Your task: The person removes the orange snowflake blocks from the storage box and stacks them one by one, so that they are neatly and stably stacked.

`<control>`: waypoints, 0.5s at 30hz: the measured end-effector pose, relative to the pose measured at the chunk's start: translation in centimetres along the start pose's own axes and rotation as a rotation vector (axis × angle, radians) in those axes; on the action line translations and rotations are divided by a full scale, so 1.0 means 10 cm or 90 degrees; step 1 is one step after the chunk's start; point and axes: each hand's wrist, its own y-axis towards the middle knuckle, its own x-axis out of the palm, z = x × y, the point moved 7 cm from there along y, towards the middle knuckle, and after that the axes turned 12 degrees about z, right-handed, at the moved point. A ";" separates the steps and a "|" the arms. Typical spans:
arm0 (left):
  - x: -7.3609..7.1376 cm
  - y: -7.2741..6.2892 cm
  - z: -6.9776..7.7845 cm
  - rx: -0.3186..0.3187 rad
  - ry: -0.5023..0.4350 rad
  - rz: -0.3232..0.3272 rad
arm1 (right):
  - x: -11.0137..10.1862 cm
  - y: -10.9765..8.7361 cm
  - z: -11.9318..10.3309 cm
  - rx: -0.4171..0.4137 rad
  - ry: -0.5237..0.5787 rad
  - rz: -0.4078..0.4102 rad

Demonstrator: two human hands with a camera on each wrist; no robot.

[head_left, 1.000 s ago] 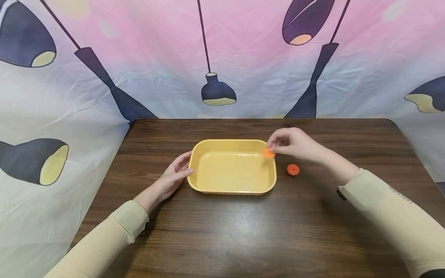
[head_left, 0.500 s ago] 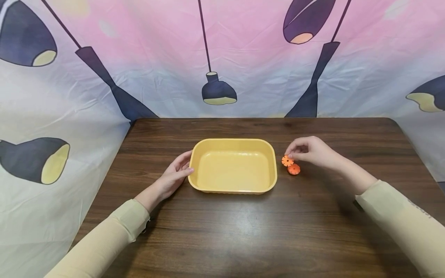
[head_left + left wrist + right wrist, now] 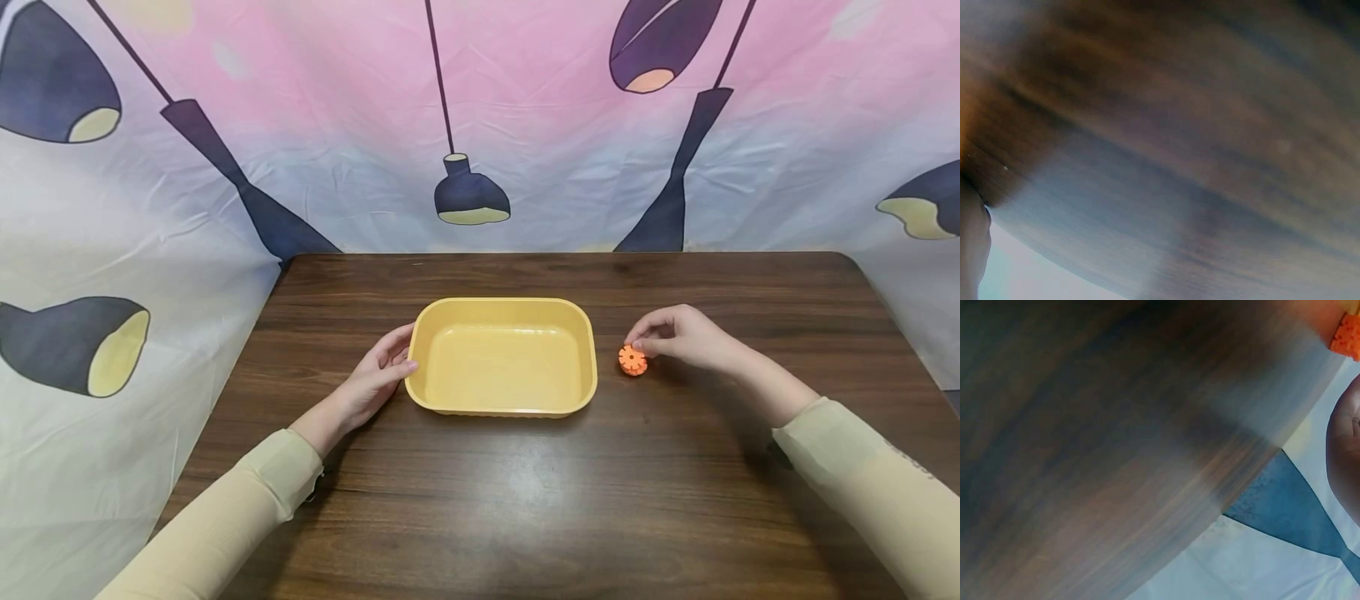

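A yellow plastic basin [image 3: 501, 412] stands on the wooden table. My left hand [image 3: 372, 377] holds its left end, thumb over the rim and fingers along the outside wall. To the right of the basin, my right hand [image 3: 686, 335] pinches an orange notched disc [image 3: 632, 359] between thumb and fingertips. That disc lies over a small stack of similar orange-red discs, of which only the lower edge shows. In the right wrist view, the notched edges of the orange stack [image 3: 1346, 339] appear at the upper right corner. The left wrist view shows only a sliver of the hand [image 3: 972, 240].
The dark brown table [image 3: 480, 500] ends at a back edge against a hanging cloth [image 3: 360, 108] printed with lamps. Inside the basin no loose pieces are visible.
From the basin's right rim, my right hand has moved right and nearer with the orange disc, bringing it over the stack on the table. My left hand has stayed on the basin.
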 end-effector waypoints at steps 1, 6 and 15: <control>0.00 0.00 0.00 0.000 0.000 -0.001 | 0.00 0.00 0.01 0.000 -0.001 -0.001; 0.00 0.00 0.01 -0.002 0.004 -0.002 | -0.01 -0.02 0.02 0.001 0.003 0.003; 0.00 0.00 0.01 -0.005 0.011 0.000 | 0.00 -0.03 0.04 -0.001 0.012 0.003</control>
